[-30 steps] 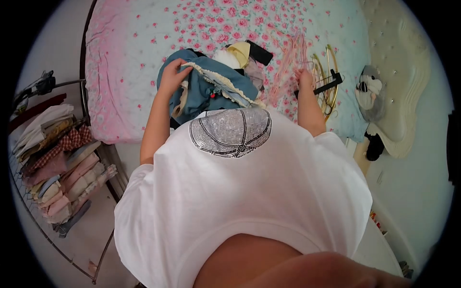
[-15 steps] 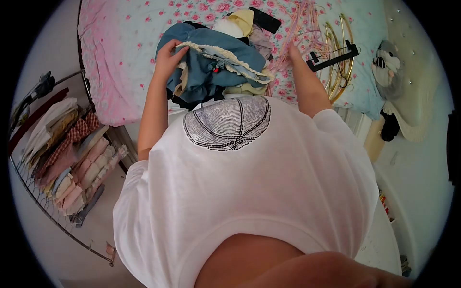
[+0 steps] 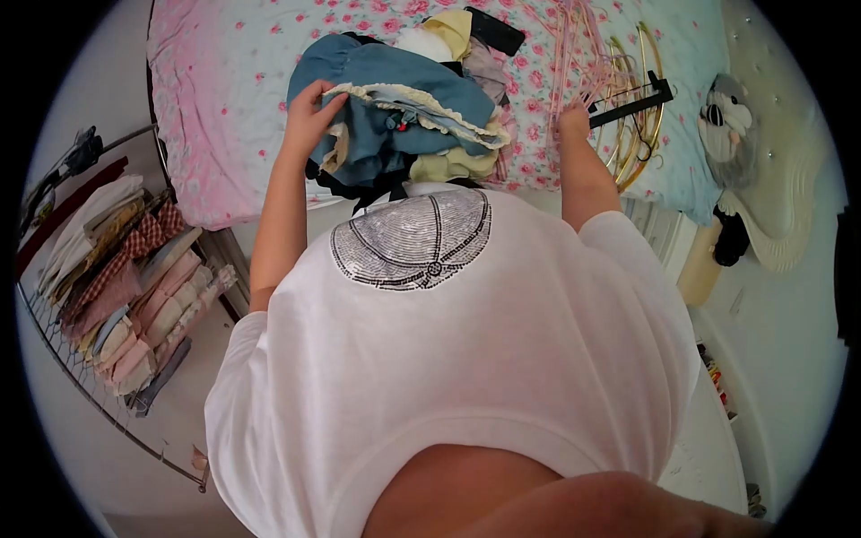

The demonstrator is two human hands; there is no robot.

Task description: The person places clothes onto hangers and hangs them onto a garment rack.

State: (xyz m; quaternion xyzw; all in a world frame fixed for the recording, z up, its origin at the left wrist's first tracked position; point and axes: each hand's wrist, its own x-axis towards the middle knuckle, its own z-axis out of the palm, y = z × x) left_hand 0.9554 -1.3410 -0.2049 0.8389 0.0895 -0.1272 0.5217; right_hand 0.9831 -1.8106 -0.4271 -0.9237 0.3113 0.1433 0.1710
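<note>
My left hand (image 3: 316,112) pinches the cream lace edge of a blue garment (image 3: 386,76), which lies bunched on the flowered bed. Under and beside it are a pale yellow cloth (image 3: 455,165), black fabric and a second yellow piece (image 3: 451,31). To the right, my right hand (image 3: 574,117) is at the lower end of a tangle of pink hangers (image 3: 578,54), its fingers partly hidden; whether it grips one I cannot tell. A black clip hanger (image 3: 632,106) lies right beside it, over gold hangers (image 3: 655,54).
A black phone-like object (image 3: 495,31) lies behind the clothes. At the bed's right edge is a grey and white plush item (image 3: 728,121) near the cream headboard (image 3: 780,215). Folded clothes hang on a metal rack (image 3: 134,296) at the left.
The view has shifted, so the bed sits higher in it than a second ago. My right hand has moved slightly down from the pink hangers since half a second ago. My left hand keeps the lace edge.
</note>
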